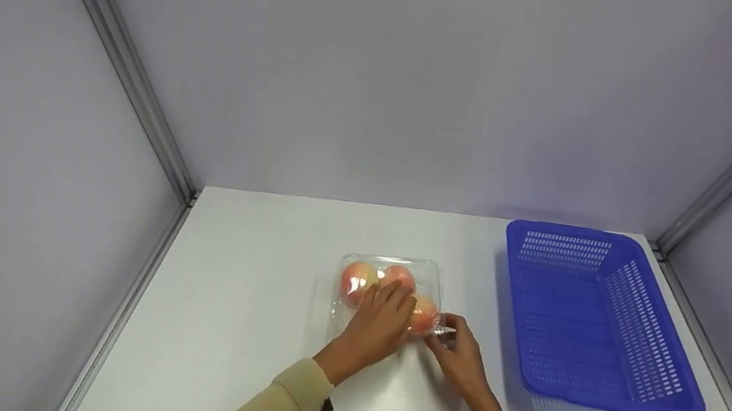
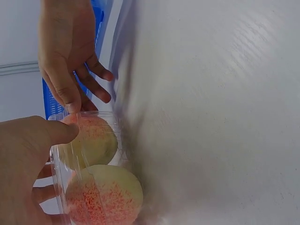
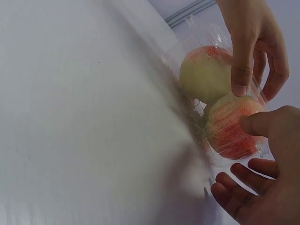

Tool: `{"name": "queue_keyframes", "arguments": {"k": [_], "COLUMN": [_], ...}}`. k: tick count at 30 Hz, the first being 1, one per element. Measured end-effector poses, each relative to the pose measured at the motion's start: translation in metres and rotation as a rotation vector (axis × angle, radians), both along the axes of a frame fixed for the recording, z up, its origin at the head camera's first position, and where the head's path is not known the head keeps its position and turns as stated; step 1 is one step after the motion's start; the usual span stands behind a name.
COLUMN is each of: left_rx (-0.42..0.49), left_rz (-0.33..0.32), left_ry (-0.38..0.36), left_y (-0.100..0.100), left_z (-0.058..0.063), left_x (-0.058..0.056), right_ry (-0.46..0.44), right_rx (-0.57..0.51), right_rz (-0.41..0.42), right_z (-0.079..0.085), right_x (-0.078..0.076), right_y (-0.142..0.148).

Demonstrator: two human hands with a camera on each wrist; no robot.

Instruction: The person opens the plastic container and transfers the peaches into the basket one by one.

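On the white table point(image 1: 240, 274), the blue basket point(image 1: 598, 401) stands to your right, apart from the clear plastic box point(image 1: 430, 273) before you. You seem to be working at the box's near right corner; the next move probably calls for keeping it steady there. The box lies beneath your left hand point(image 1: 381, 325), its fingers spread across the top; your right hand point(image 1: 461, 359) touches the corner, though I cannot tell whether it pinches it. Inside sit three fruits point(image 1: 358, 280)

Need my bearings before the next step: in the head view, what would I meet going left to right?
Leftmost fruit → middle fruit → rightmost fruit → right hand → blue basket
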State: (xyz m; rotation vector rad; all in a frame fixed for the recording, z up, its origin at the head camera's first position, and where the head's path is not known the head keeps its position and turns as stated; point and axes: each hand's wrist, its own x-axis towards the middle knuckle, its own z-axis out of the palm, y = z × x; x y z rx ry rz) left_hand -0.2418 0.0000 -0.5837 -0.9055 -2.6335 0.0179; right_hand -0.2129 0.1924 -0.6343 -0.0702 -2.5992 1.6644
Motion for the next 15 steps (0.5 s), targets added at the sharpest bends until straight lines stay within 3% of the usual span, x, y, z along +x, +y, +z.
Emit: {"name": "queue_keyframes", "arguments": {"k": [15], "left_rx": [-0.096], "left_rz": [-0.05], "left_ry": [0.087], "left_y": [-0.002], "left_z": [-0.0024], "left_x": [-0.0052], "right_ry": [-0.014], "right_rx": [-0.048], "right_rz": [-0.084], "right_z": [0.0], "right_x": [-0.0018], "right_y": [-0.0097]}}
